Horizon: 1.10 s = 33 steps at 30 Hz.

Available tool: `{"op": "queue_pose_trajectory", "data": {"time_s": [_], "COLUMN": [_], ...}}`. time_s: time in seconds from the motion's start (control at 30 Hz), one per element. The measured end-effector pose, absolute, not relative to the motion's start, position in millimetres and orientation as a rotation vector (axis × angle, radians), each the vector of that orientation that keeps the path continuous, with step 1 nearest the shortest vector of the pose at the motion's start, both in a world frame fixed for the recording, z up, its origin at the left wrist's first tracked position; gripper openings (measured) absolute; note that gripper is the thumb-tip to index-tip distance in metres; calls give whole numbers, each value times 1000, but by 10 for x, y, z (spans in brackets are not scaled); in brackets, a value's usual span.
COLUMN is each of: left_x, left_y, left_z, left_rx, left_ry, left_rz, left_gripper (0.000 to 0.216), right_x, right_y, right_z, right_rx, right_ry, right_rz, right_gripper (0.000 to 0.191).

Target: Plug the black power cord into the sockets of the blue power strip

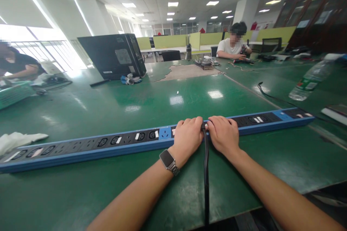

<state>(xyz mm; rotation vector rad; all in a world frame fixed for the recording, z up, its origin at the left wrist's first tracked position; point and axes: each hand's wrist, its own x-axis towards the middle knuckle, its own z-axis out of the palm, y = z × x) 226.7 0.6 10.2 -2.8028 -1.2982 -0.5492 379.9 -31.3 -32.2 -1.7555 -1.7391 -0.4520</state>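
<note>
A long blue power strip point(146, 146) with black socket faces lies slantwise across the green table. My left hand point(188, 133), with a watch on its wrist, is closed over the strip's middle, fingers curled over the far edge. Close beside it, my right hand point(224, 133) grips the strip too, its thumb by the plug. Between the two hands, a black plug point(204, 126) sits at the strip's face, and its black power cord point(206, 180) runs down toward the table's near edge. The contact between plug and socket is mostly hidden by my fingers.
A black computer case point(114, 56) stands at the back left, gloves point(131, 79) beside it. At right are a plastic bottle point(309, 79) and a thin black cable point(282, 100). White cloth point(20, 140) lies at left. One person point(233, 45) sits opposite, another point(18, 63) at far left.
</note>
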Motion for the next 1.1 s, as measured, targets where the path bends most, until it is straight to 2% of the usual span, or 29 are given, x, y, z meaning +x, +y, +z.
{"op": "queue_pose_trajectory", "data": {"time_s": [0.1, 0.23, 0.3, 0.57, 0.93, 1.0, 1.1], "left_x": [2290, 2178, 1867, -32, -45, -11, 232], "left_y": [17, 71, 136, 160, 147, 127, 70], "left_z": [110, 203, 248, 94, 77, 109, 181], "left_rx": [-2896, -2769, -2649, -2421, -2594, -2566, -2369], "left_ry": [-1307, -1461, -1510, -1937, -1576, -1629, -1795], "left_rz": [-669, -1559, -1764, -1086, -737, -850, -1256], "left_gripper": [22, 30, 34, 40, 39, 39, 42], "right_x": [3801, 3813, 3817, 3808, 3820, 3822, 3827], "right_y": [-301, -285, -284, -292, -288, -282, -276], "right_z": [-336, -366, -375, -386, -411, -416, -420], "right_rx": [-1768, -1768, -1755, -1763, -1758, -1757, -1754], "right_ry": [-1724, -1726, -1721, -1706, -1705, -1704, -1713], "right_rz": [-459, -483, -496, -511, -522, -524, -530], "right_gripper": [31, 31, 32, 31, 32, 33, 34]}}
